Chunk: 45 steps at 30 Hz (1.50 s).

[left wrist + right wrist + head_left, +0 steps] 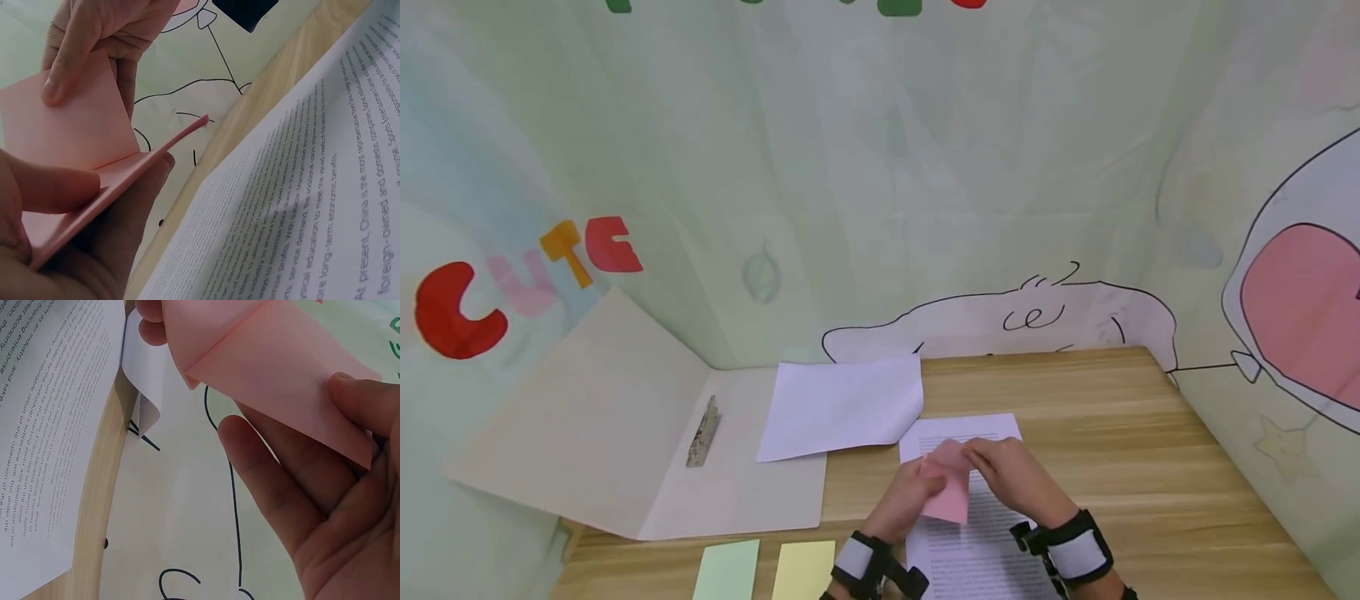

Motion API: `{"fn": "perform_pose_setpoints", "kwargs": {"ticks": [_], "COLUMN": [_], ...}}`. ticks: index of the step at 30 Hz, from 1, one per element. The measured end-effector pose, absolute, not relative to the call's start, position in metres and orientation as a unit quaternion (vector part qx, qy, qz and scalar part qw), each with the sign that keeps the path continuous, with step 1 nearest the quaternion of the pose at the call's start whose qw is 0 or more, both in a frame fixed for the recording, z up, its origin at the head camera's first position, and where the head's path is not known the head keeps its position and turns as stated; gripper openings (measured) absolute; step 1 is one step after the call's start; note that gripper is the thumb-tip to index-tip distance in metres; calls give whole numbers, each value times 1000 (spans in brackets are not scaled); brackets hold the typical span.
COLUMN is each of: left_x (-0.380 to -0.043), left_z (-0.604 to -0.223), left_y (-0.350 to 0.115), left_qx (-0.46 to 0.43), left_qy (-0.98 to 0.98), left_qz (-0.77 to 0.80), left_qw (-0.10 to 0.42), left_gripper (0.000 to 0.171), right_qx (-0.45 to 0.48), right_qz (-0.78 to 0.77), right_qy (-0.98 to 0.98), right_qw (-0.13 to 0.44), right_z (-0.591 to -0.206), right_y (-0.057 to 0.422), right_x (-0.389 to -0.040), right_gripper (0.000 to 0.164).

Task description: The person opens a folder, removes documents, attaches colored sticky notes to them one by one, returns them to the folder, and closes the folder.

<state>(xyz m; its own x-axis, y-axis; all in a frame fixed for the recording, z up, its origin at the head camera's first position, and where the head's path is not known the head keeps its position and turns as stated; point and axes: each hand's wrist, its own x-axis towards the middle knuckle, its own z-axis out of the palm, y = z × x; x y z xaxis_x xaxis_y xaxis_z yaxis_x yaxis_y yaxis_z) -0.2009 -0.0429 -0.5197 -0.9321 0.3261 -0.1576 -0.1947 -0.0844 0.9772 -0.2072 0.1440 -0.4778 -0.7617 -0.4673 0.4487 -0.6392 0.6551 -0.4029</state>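
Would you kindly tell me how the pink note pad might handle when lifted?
The pink note pad is probably fairly stiff, as it lies nearly straight in the left hand. The sheet pinched in the right hand likely bends easily, given its sharp fold.

Soft, diffuse light leaves the printed page (281,187) partly shaded.

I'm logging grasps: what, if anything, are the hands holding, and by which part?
The left hand grips a pink notepad by its unlifted part; the right hand pinches the lifted flap near its free end.
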Motion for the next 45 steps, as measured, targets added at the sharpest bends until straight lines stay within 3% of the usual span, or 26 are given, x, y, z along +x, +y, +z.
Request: {"fn": "perform_pose_setpoints", "kwargs": {"ticks": [15, 22, 27, 45], "left_x": [-206, -205, -204, -168], "left_z": [-522, -529, -526, -496], "left_y": [-48, -55, -67, -192], "left_qx": [41, 12, -4, -75], "left_qy": [686, 705, 715, 775], "left_qz": [703, 685, 676, 616], "left_qw": [185, 183, 182, 118], "left_gripper": [31, 36, 38, 34], "right_qx": [283, 240, 233, 266], "right_qz": [292, 324, 318, 246], "right_qy": [-905, -906, -913, -930], "right_qw": [122, 132, 109, 53], "right_z": [-477, -474, -473, -488], "right_y": [145, 153, 155, 178], "right_x": [-210, -210, -211, -216], "right_gripper": [13, 11, 15, 19]}}
